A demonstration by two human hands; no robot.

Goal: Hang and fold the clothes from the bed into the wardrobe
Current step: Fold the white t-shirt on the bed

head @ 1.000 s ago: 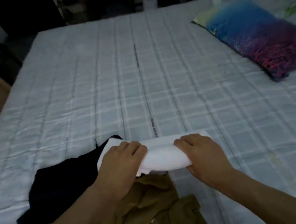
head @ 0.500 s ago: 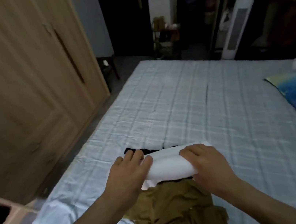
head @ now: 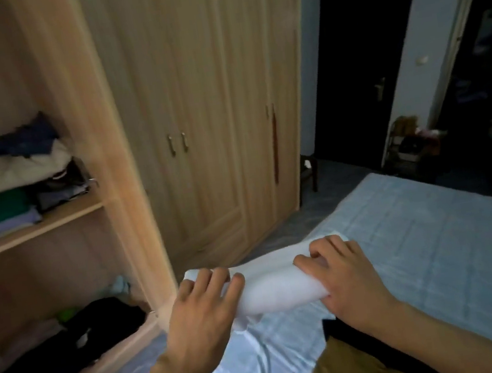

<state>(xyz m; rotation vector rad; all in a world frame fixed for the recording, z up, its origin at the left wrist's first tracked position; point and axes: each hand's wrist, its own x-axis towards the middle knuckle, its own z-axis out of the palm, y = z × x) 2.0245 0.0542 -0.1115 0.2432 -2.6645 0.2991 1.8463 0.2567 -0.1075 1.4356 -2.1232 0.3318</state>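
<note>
both hands hold a rolled white garment (head: 271, 281) above the bed (head: 422, 243) edge: left hand (head: 205, 315) grips its left end, right hand (head: 346, 280) its right end. open wardrobe (head: 94, 119) at left, folded clothes stacked on upper shelf (head: 37, 227), dark clothes below. brown garment (head: 351, 368) and black garment (head: 349, 330) lie on the bed under the right forearm.

both arms outstretched, left hand (head: 204, 312) and right hand (head: 346, 280) palm-down, fingers curled in a grip
</note>
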